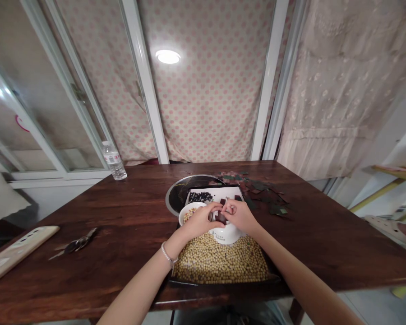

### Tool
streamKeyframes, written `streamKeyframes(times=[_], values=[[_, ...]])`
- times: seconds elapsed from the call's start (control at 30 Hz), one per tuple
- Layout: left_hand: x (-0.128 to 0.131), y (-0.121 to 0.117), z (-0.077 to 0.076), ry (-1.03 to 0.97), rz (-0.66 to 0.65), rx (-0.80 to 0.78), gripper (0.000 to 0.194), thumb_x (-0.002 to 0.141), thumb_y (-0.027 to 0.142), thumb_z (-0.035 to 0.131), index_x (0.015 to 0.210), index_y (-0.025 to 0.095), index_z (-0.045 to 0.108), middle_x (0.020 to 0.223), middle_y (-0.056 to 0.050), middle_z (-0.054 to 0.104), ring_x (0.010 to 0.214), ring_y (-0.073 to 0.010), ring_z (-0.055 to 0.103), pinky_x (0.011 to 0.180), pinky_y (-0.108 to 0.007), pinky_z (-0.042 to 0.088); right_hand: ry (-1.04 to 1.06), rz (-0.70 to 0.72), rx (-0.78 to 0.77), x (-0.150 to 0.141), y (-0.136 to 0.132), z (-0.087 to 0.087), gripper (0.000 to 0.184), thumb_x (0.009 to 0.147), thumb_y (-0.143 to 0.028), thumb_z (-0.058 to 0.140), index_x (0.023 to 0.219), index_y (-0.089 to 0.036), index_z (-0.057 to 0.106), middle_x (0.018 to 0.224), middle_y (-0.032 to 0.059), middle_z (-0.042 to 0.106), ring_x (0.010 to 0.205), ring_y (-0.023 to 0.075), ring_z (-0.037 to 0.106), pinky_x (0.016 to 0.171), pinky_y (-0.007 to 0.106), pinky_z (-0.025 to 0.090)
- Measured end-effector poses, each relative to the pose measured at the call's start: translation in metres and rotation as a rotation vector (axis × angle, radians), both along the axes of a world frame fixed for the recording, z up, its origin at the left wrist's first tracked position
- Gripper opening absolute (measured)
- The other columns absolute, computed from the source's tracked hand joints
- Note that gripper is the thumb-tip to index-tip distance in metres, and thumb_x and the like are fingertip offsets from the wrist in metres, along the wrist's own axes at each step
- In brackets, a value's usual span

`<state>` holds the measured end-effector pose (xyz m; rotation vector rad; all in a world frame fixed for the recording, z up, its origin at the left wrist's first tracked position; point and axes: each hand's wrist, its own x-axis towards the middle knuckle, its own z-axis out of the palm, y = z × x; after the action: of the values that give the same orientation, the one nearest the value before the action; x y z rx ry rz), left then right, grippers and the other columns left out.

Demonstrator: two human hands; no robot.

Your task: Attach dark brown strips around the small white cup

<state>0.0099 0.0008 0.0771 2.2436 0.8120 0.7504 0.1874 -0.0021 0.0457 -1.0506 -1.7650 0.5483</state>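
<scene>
My left hand (204, 220) is closed, thumb and fingers around a small dark brown square piece (220, 217) whose exact kind I cannot make out. Pinched together, the fingers of my right hand (238, 214) meet the same piece from the right. Both hands are over a white bowl (227, 235) with small markings on its side. Yellow soybeans (223, 262) fill the near part of a black-rimmed tray (219, 283) below. To the left, a second white bowl (182, 215) holds mixed beans, partly hidden by my left hand. Black beans (200, 197) lie on the tray's white far part.
Behind the tray is a round dark plate with a pale rim (168, 198). Dark brown and green scraps (264, 192) spread over the wooden table (131, 216) at the right. A water bottle (114, 161), keys (76, 243) and a phone (20, 253) are at the left.
</scene>
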Motion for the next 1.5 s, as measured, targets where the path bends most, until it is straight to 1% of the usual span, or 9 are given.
streamKeyframes(times=[0.13,0.5,0.73,0.87,1.0,1.1,1.23,1.4,1.5], values=[[-0.0001,-0.0005,-0.0005,-0.010,-0.008,-0.001,0.048,0.069,0.027,0.073,0.112,0.021,0.052,0.113,-0.007,0.063,0.106,-0.0233,0.057,0.092,-0.035,0.042,-0.014,0.013,0.003,-0.0028,-0.0032,0.0018,0.025,0.063,-0.016,0.059,0.050,-0.021,0.038,0.058,-0.0021,0.063,0.058,0.0148,0.059,0.053,0.023,0.042],[-0.0004,-0.0002,-0.0011,-0.002,-0.002,0.000,0.050,0.069,0.028,0.073,0.114,0.021,0.052,0.115,-0.009,0.062,0.108,-0.0244,0.057,0.093,-0.038,0.041,0.003,-0.009,0.011,-0.0047,-0.0037,0.0012,0.032,0.066,-0.016,0.055,0.049,-0.022,0.028,0.063,0.0006,0.065,0.066,0.0175,0.062,0.057,0.025,0.044],[-0.0003,0.0011,-0.0029,-0.005,-0.006,0.007,0.054,0.069,0.028,0.074,0.117,0.020,0.052,0.116,-0.009,0.062,0.109,-0.0248,0.056,0.095,-0.039,0.040,0.001,-0.014,0.020,-0.0046,-0.0041,0.0022,0.031,0.067,-0.016,0.054,0.051,-0.022,0.029,0.065,0.0006,0.066,0.065,0.0171,0.062,0.057,0.026,0.043],[-0.0005,0.0012,-0.0035,-0.005,-0.009,0.011,0.055,0.069,0.029,0.074,0.118,0.021,0.052,0.118,-0.009,0.061,0.109,-0.0241,0.056,0.095,-0.037,0.041,-0.019,0.015,0.022,-0.0051,-0.0047,0.0023,0.033,0.066,-0.015,0.057,0.050,-0.022,0.029,0.063,-0.0007,0.065,0.063,0.0160,0.061,0.057,0.024,0.043],[-0.0006,0.0015,-0.0041,0.000,0.004,0.016,0.056,0.067,0.029,0.075,0.118,0.020,0.052,0.117,-0.010,0.061,0.109,-0.0250,0.056,0.094,-0.039,0.040,-0.023,-0.042,0.039,-0.0055,-0.0048,0.0019,0.028,0.067,-0.013,0.054,0.051,-0.021,0.033,0.060,-0.0012,0.062,0.059,0.0148,0.057,0.056,0.024,0.040],[-0.0003,0.0018,-0.0042,0.002,0.005,0.020,0.055,0.068,0.029,0.074,0.118,0.020,0.052,0.116,-0.010,0.062,0.108,-0.0251,0.057,0.094,-0.039,0.041,-0.036,-0.021,0.034,-0.0053,-0.0036,0.0006,0.028,0.066,-0.013,0.057,0.051,-0.021,0.036,0.057,-0.0029,0.060,0.054,0.0133,0.055,0.054,0.023,0.039],[-0.0001,0.0016,-0.0036,0.001,0.012,0.025,0.055,0.068,0.029,0.074,0.118,0.020,0.052,0.117,-0.010,0.061,0.108,-0.0256,0.056,0.094,-0.040,0.041,-0.029,-0.029,0.036,-0.0046,-0.0020,-0.0015,0.028,0.068,-0.015,0.057,0.052,-0.021,0.036,0.062,-0.0016,0.063,0.057,0.0142,0.057,0.055,0.024,0.041],[-0.0001,0.0003,-0.0025,0.000,0.004,0.021,0.055,0.068,0.028,0.074,0.118,0.020,0.052,0.116,-0.010,0.062,0.106,-0.0255,0.058,0.092,-0.040,0.042,-0.044,0.010,0.044,-0.0050,-0.0033,-0.0012,0.028,0.068,-0.016,0.058,0.051,-0.021,0.036,0.059,-0.0026,0.061,0.055,0.0133,0.055,0.053,0.023,0.040],[0.0000,-0.0001,-0.0023,0.000,0.008,0.019,0.055,0.068,0.028,0.074,0.118,0.021,0.053,0.117,-0.010,0.062,0.108,-0.0261,0.057,0.093,-0.041,0.042,-0.047,-0.027,0.058,-0.0052,-0.0035,-0.0003,0.023,0.068,-0.015,0.056,0.053,-0.021,0.039,0.058,-0.0028,0.058,0.054,0.0132,0.052,0.053,0.023,0.038]])
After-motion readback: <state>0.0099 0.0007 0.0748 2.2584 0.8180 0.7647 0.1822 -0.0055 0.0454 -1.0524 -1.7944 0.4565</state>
